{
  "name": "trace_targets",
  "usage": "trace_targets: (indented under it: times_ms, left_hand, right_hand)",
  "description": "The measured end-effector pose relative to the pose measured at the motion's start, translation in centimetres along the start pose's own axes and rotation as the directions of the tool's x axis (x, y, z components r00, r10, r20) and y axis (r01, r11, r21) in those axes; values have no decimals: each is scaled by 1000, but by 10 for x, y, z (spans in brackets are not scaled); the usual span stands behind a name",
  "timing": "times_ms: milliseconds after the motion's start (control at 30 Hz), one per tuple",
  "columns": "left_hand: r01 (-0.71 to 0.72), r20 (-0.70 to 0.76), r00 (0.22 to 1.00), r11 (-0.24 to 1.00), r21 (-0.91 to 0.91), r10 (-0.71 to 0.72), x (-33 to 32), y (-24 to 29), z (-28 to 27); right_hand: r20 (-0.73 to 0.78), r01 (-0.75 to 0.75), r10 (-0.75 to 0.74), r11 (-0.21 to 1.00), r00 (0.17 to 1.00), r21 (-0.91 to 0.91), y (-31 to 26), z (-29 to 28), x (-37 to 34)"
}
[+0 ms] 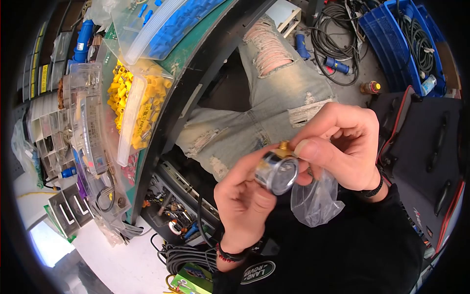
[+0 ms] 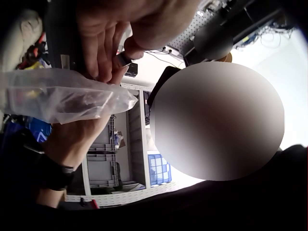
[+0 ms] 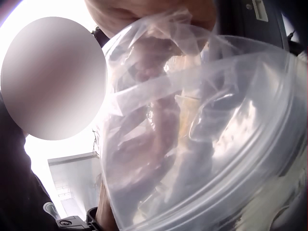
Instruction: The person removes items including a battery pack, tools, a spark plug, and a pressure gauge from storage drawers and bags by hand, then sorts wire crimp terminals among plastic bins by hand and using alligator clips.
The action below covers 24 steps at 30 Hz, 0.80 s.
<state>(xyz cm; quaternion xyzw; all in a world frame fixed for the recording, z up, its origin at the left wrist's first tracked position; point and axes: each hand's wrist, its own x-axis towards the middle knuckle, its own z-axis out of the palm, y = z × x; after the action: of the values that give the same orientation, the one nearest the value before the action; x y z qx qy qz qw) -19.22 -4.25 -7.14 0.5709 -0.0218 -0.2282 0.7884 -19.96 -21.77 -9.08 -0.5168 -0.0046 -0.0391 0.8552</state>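
Observation:
My left hand pinches a small round gauge with a chrome rim and a brass threaded stem, its clear face tilted down. Beside it, the thumb and forefinger of my right hand are at the brass stem. From the curled fingers of that hand hangs a clear plastic bag. The left wrist view has the bag stretched across its left side. Close to the right wrist camera, the bag covers much of the view and blurs the fingers behind it.
A green-topped bench at the left bears tubs of yellow caps and blue caps. Blue crate, coiled cables and a dark case are at the right. A drawer of tools is below the bench.

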Motion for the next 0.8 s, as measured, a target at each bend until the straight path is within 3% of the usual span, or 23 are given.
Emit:
trace_targets:
  times_ms: [33, 100, 167, 267, 500, 600, 667, 700, 733, 800]
  left_hand:
    - [44, 142, 989, 999, 0, -44, 3, 4, -6]
    - [64, 148, 987, 998, -16, -61, 4, 5, -8]
    - [81, 155, 985, 996, -45, -73, 4, 4, -9]
    - [71, 155, 986, 996, -46, -64, 4, 3, -9]
    - [84, 150, 986, 995, -63, -73, 2, 4, -9]
    - [35, 31, 999, 998, -58, -33, -1, 1, -5]
    - [-245, -34, 968, 968, 57, 247, 3, 0, 6]
    - [-307, -136, 926, 912, 273, 352, 1, 2, 12]
    - [-307, -137, 926, 911, 275, 353, 1, 1, 10]
    - [-463, 64, 795, 535, 706, 603, 1, -2, 1]
  right_hand:
    - [-21, -10, 10, 1000, 1000, -1, -3, 2, 1]
    - [-40, -17, 17, 1000, 999, 3, -4, 2, 1]
    - [-8, 15, -17, 991, 1000, -129, -3, -1, 1]
    - [-35, 4, -6, 998, 999, -65, -3, 3, 1]
    - [-15, -7, 5, 991, 1000, -132, -5, 2, 0]
    - [42, 15, -8, 984, 999, -179, -3, -1, 0]
    - [120, 34, -8, 975, 993, -220, -1, -4, 0]
    - [122, 34, -7, 975, 993, -219, 2, -5, 1]
    - [146, 37, -9, 980, 989, -196, 6, -5, 2]
    - [171, 41, -11, 984, 985, -171, 8, -4, 4]
